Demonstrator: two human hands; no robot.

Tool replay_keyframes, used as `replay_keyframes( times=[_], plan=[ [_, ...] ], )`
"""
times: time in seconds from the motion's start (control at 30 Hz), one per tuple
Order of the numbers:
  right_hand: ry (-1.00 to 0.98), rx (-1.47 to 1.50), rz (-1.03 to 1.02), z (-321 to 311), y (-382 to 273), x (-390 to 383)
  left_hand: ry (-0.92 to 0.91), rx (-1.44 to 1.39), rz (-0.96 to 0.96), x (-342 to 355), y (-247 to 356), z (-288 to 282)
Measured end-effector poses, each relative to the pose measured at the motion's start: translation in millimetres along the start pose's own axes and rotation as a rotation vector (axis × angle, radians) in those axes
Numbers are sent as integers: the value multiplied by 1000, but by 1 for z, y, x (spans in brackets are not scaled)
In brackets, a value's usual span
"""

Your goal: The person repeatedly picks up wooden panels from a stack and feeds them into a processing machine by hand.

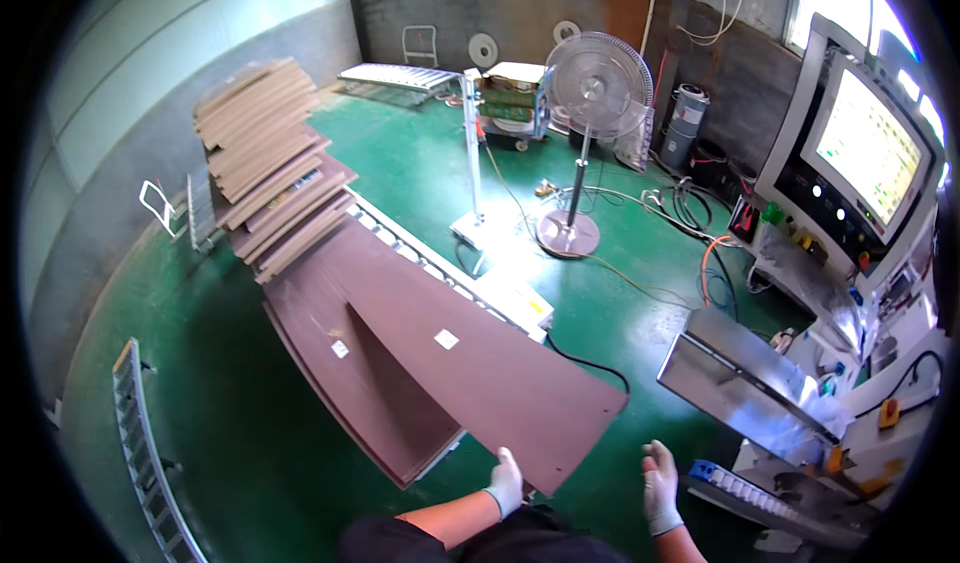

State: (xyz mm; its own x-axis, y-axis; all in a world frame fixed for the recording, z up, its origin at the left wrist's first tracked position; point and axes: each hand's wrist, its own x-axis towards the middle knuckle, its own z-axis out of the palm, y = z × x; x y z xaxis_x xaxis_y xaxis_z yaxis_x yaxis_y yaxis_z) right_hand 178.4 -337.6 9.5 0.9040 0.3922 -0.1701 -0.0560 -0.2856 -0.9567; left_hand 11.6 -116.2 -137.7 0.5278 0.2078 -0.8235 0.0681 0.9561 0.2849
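Note:
A long brown panel with a small white label lies askew over another brown panel, its near end swung to the right. My left hand, in a pale glove, grips the near edge of the upper panel, thumb on top; the fingers beneath are hidden. To the right of that panel's corner, apart from it, my gloved right hand is raised with its fingers extended and nothing in it. Beyond, several more brown panels lie in a slanting, overlapping row.
A roller conveyor runs under the panels. A standing fan with cables around its base is ahead. At right stand a machine with a lit screen, a metal box and a roller rail. Another roller rail is at left.

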Motion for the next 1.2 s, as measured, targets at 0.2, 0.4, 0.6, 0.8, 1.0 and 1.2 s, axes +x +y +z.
replay_keyframes(
  times=[0.2,0.4,0.6,0.8,1.0,1.2],
  plan=[
    [-112,589,365,42,11,-37,-161,259,-228,-129,-15,57],
    [-31,606,343,-39,18,-103,-98,46,-194,-123,-48,16],
    [194,530,342,-140,32,-199,49,-209,15,-65,-32,-42],
    [545,631,159,-154,68,-252,160,237,153,-11,-55,-24],
    [1001,193,110,-197,94,-335,-126,-39,-176,-101,-77,19],
    [1468,-57,293,-236,96,-484,-473,256,-653,-182,-117,91]
  ],
)
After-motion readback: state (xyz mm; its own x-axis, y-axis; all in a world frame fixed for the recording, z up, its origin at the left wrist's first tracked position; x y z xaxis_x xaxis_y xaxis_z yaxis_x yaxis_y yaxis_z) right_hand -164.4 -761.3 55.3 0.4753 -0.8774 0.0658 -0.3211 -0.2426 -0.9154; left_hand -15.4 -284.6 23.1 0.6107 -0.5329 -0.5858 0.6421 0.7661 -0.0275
